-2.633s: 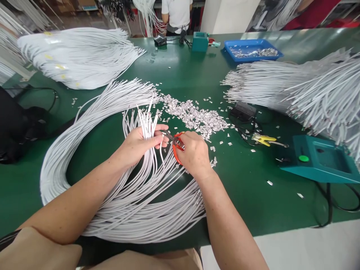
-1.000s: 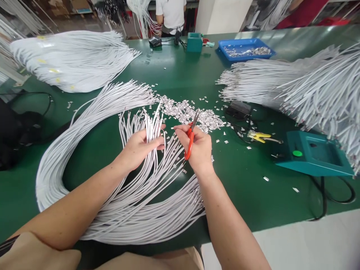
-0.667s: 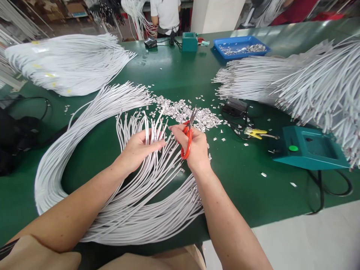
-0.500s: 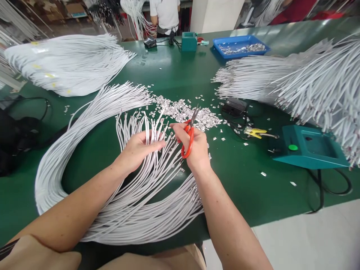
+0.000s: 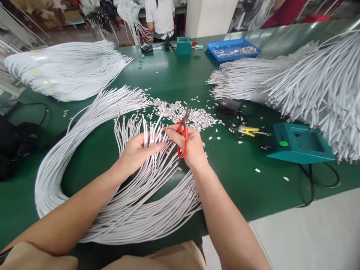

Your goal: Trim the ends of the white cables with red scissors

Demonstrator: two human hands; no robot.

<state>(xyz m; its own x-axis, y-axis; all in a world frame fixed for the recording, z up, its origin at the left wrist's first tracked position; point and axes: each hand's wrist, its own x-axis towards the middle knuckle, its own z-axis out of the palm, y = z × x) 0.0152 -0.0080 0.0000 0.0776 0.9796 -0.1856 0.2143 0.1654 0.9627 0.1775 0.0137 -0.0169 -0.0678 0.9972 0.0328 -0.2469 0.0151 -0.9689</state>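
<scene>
A long bundle of white cables [image 5: 52, 170] curves across the green table, its ends fanned out in front of me. My left hand [image 5: 137, 150] is closed around several of these cables, with their tips standing up past the fingers. Red-handled scissors [image 5: 186, 140] are gripped in my right hand [image 5: 192, 148], their dark blades pointing up and away. The thumb and forefinger of that hand touch or nearly touch the cable ends beside my left hand; whether they pinch one I cannot tell. Small silvery-white scraps [image 5: 180, 112] lie heaped just beyond both hands.
More white cable bundles lie at the back left [image 5: 67, 69] and right [image 5: 306, 82]. A teal device [image 5: 300, 144] with a green button and a yellow clip [image 5: 249, 130] sits right. Behind are a blue tray [image 5: 233, 49], a smaller teal box [image 5: 184, 46] and a person [image 5: 159, 18].
My right hand with the scissors has moved slightly left, closer to my left hand. The whole view has shifted a little; the left hand keeps its hold on the cables.
</scene>
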